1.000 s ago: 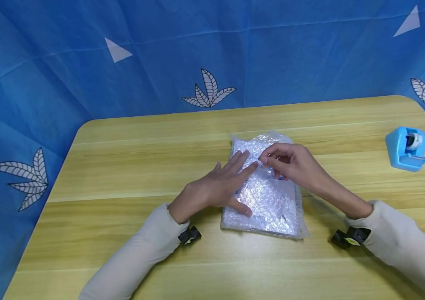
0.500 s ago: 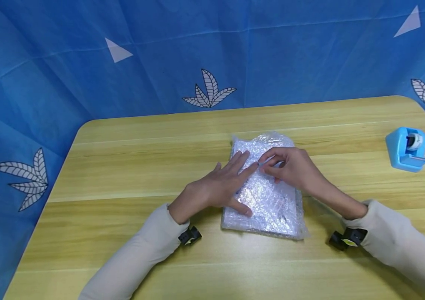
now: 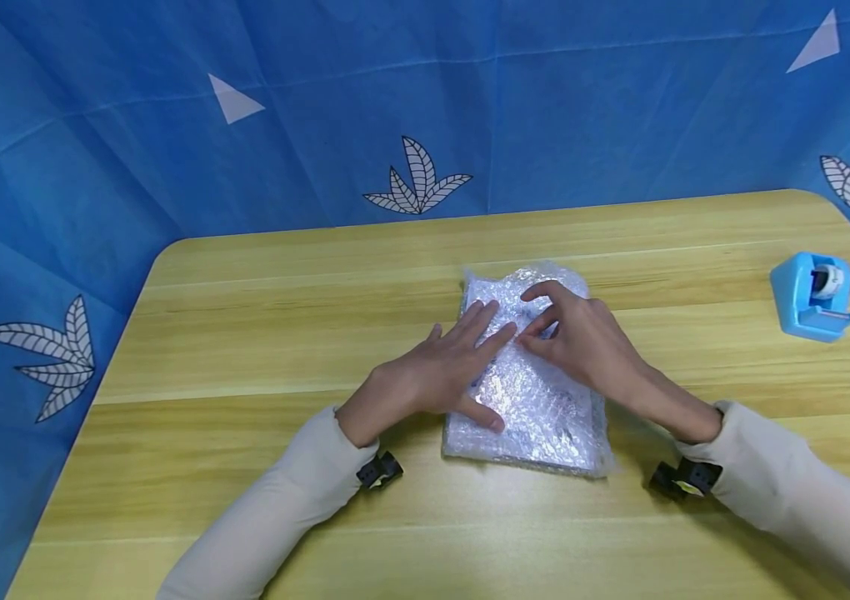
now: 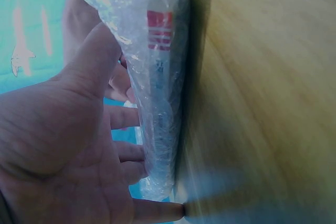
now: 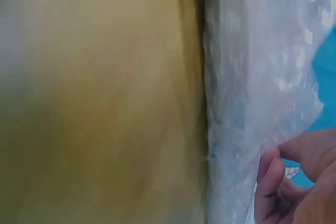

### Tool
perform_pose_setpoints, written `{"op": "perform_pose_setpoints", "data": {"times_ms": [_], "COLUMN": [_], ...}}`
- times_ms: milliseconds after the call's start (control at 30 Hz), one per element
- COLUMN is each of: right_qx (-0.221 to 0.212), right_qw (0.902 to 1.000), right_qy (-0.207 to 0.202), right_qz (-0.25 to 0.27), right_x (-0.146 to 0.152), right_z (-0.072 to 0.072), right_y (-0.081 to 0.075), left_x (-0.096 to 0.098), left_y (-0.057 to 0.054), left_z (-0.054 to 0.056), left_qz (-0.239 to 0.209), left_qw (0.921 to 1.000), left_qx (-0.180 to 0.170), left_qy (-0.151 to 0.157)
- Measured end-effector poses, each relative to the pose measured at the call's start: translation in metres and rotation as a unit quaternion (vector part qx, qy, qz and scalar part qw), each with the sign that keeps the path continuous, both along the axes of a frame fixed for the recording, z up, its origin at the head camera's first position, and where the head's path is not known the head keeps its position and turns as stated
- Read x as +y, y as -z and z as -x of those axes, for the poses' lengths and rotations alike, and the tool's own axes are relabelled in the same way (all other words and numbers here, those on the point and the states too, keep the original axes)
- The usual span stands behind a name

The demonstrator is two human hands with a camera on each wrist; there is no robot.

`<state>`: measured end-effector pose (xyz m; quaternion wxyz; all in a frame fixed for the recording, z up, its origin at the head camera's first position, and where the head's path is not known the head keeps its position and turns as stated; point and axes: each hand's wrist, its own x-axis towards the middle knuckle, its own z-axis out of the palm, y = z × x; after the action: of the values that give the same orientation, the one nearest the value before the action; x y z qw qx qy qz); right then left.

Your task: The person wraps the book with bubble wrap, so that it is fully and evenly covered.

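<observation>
A flat package in clear bubble wrap [image 3: 545,417] lies on the table. Through the wrap in the left wrist view, red printed bars [image 4: 159,31] show along one side. My left hand [image 3: 443,375] rests on the package's left part, fingers spread. Beside its index fingertip, my right hand [image 3: 593,342] pinches at the top of the wrap with thumb and fingertips, the index finger lifted. What sits in that pinch looks thin and clear; whether it is tape or the wrap itself, I cannot tell. The right wrist view shows these fingertips [image 5: 270,156] against the wrap's upper surface.
A light-blue tape dispenser [image 3: 813,298] with a roll stands at the right of the wooden table [image 3: 260,333]. A blue patterned cloth [image 3: 320,125] hangs behind the table and along its left side. Small black cameras [image 3: 380,471] sit at both wrists.
My right hand has shifted slightly toward me along the wrap, and its index finger has lifted away from the pinch. My left hand and the package have stayed in place.
</observation>
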<state>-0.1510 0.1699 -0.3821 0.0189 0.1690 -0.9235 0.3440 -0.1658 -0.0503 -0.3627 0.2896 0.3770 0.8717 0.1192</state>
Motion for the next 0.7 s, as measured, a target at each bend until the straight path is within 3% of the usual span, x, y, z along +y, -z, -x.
{"op": "perform_pose_setpoints", "data": {"times_ms": [167, 467, 700], "right_qx": [-0.015, 0.011, -0.014], "right_qw": [0.9998, 0.9989, 0.9982], "right_qy": [-0.004, -0.040, -0.048], "right_qz": [0.008, 0.021, 0.034], "right_x": [0.0005, -0.0012, 0.0011], "right_z": [0.0021, 0.0038, 0.0051], "right_y": [-0.0014, -0.0001, -0.0010], "left_x": [0.0006, 0.0000, -0.0004], "left_y": [-0.0001, -0.0003, -0.0002], "left_z": [0.0001, -0.0001, -0.0003], "left_qz": [-0.002, 0.008, 0.001], "left_qw": [1.0000, 1.0000, 1.0000], "left_qx": [-0.003, -0.003, -0.005], "left_qy": [-0.003, -0.001, -0.003]}}
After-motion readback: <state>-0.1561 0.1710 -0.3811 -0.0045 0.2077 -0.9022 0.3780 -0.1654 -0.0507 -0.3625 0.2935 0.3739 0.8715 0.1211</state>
